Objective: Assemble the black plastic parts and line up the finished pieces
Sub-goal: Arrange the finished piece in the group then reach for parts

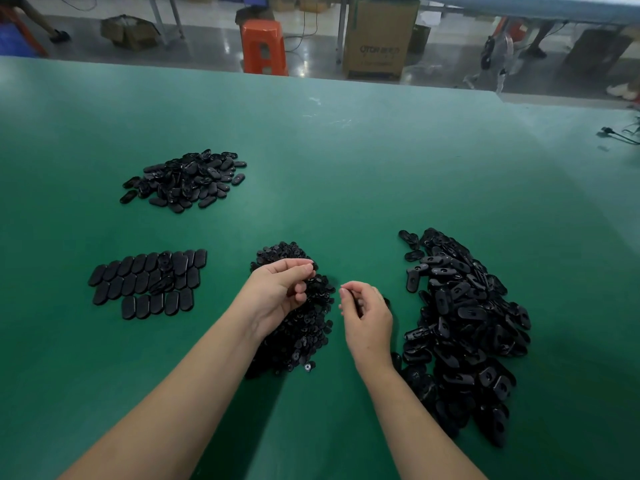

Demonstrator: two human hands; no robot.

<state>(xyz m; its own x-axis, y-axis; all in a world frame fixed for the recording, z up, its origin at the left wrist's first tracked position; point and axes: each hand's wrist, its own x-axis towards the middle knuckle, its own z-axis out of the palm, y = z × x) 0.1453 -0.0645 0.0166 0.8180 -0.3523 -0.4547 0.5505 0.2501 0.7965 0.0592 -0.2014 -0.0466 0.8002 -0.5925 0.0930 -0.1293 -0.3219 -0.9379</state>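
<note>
Near the table's front edge, the left hand (280,289) and right hand (363,306) hovered with fingers curled over the small-parts heap (298,334), likely picking inserts; whether either pinched a piece could not be told. The oval shells (464,327) lay piled rightward within reach. Further left, finished pieces (145,282) sat in neat rows, with another loose pile (187,178) beyond them.

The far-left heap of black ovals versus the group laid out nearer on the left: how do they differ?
The far-left heap is a loose mound, pieces overlapping at random angles; the laid-out group lies flat in rough rows, pieces side by side. The heap sits farther from the person; the laid-out group sits nearer, level with the left hand. Both hold black oval plastic pieces on the green table.
</note>
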